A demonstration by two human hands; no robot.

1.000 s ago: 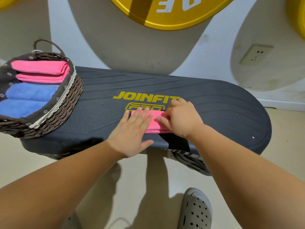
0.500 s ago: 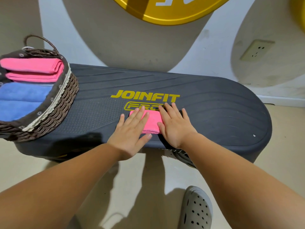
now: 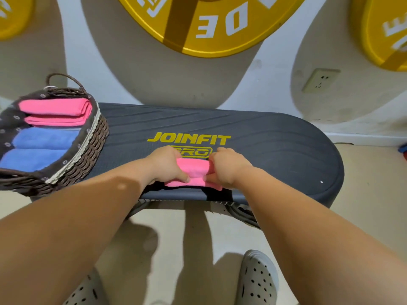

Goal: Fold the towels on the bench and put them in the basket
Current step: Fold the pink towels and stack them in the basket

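Fingers (image 3: pixel 178 176) of left hand (image 3: pixel 165 165), right hand (image 3: pixel 228 167) gripping pink towel (image 3: pixel 195 170) — tips hidden beneath, basket (image 3: pixel 88 155) partly cropped

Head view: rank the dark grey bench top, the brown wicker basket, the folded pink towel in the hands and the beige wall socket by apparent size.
1. dark grey bench top
2. brown wicker basket, partly out of frame
3. folded pink towel, partly covered
4. beige wall socket
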